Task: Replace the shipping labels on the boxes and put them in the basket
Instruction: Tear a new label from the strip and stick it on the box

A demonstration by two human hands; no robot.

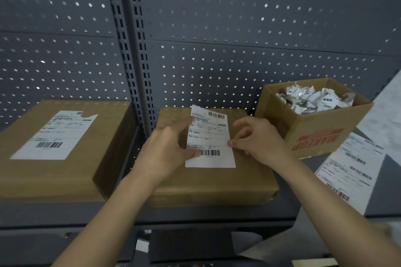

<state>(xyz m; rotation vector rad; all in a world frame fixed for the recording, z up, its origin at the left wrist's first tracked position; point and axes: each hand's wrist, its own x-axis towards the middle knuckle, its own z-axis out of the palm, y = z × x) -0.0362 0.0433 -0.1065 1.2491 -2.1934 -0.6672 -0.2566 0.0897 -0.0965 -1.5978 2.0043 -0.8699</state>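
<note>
Shelf (43,212) carries left box (65,171) with left label (56,134) on top, and middle box (217,182) with middle label (211,143) on top. Open carton (314,134), crumpled paper (314,99) inside, sits right-rear of middle box; label sheets (351,171) farther right.

I see a dark grey pegboard wall (238,17) at the back, and small spots of light come through its holes. Two slotted metal uprights (140,49) run down it, close together. The shelf (65,212) is grey metal. The light here is dim.
</note>
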